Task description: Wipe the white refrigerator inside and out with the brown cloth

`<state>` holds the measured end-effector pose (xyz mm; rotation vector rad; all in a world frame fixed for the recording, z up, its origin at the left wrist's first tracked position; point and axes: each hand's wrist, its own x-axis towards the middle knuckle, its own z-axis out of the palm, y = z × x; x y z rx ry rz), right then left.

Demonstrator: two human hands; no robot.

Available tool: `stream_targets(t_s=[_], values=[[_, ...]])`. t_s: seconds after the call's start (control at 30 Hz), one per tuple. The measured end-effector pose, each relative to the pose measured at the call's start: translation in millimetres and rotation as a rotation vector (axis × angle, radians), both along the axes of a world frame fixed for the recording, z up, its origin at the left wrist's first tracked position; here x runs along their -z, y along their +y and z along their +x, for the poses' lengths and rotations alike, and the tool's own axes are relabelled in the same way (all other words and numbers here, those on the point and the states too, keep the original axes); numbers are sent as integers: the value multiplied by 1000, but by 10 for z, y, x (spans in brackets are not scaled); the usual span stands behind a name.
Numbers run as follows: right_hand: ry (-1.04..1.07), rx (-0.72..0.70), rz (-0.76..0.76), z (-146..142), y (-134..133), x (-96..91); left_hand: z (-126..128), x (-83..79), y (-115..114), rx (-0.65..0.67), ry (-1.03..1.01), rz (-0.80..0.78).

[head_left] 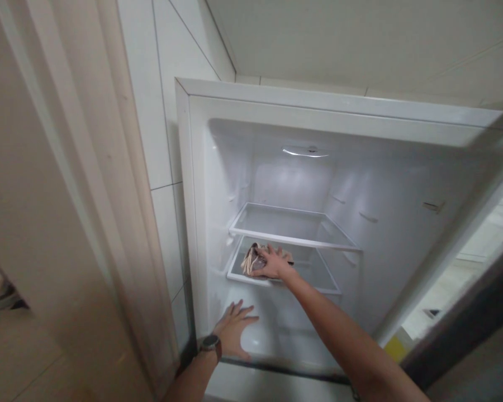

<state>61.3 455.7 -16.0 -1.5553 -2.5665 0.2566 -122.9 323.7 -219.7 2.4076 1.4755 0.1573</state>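
Note:
My right hand (272, 262) reaches into the open fridge (183, 167) and presses down on a crumpled, patterned cloth (251, 260). The cloth lies on the lower glass shelf (314, 271), bunched under and around my fingers. Lower and to the left, my left hand (233, 324) has its fingers spread and holds nothing. It is at the left of the fridge's bottom section; whether it touches the wall or floor there I cannot tell. A dark watch (210, 343) is on the left wrist.
An upper glass shelf (285, 220) sits above the cloth, its front edge close over my right hand. A lamp cover (305, 151) is at the top back. Left stands a door frame (109, 167) beside a tiled wall (163, 111). Something yellow (395, 349) shows at lower right.

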Motion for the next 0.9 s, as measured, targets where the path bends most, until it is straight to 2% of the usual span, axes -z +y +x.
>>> stream_targets(t_s=[0.07, 0.17, 0.27, 0.37, 0.4, 0.47, 0.53, 0.6, 0.67, 0.73, 0.8, 0.9], values=[[-33, -9, -44, 6, 105, 40, -4, 33, 10, 2, -4, 7], [-55, -27, 28, -45, 91, 30, -5, 69, 20, -1, -8, 5], [-41, -31, 121, -97, -75, -54, -9, 92, 28, -13, -1, -8], [-20, -120, 151, -77, -365, -208, -20, 92, 36, -14, -20, -10], [9, -199, 145, -49, -489, -289, -24, 83, 38, -14, -28, -12], [122, -448, 132, 34, -762, -524, -25, 54, 38, -11, -42, -21], [282, -725, 153, 135, -1016, -858, -16, 22, 31, -12, -46, -46], [435, -793, 263, 230, -1157, -1258, -3, 3, 21, -23, -37, -61], [603, -715, 458, 307, -1108, -1651, 2, 8, 14, -38, -30, -47], [697, -517, 684, 370, -861, -1967, -12, 32, 19, -36, -40, -21], [697, -185, 855, 440, -486, -2173, -40, 58, 41, -8, -55, -21], [508, 372, 868, 606, 97, -2311, -76, 92, 108, 56, -61, -47]])
